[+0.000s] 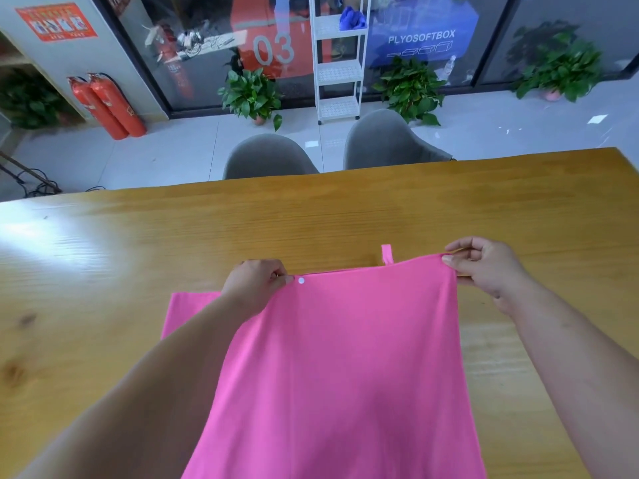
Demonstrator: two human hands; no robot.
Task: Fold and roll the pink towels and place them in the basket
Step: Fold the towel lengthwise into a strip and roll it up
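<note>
One pink towel (345, 357) in play, spread over the wooden table (173, 229) and running out of view at the bottom; left hand (256, 281) pinches its far edge beside a white snap (301, 280), right hand (484, 264) pinches the far right corner, the edge taut between them; one hanging loop (387, 254) pokes up from that edge; two grey chairs (268, 157) sit at the table's far side; beyond, a white shelf rack (339, 74) carries a blue cloth (352, 17); two red fire extinguishers (107, 105) stand left; three potted plants (252, 95) line the glass.
</note>
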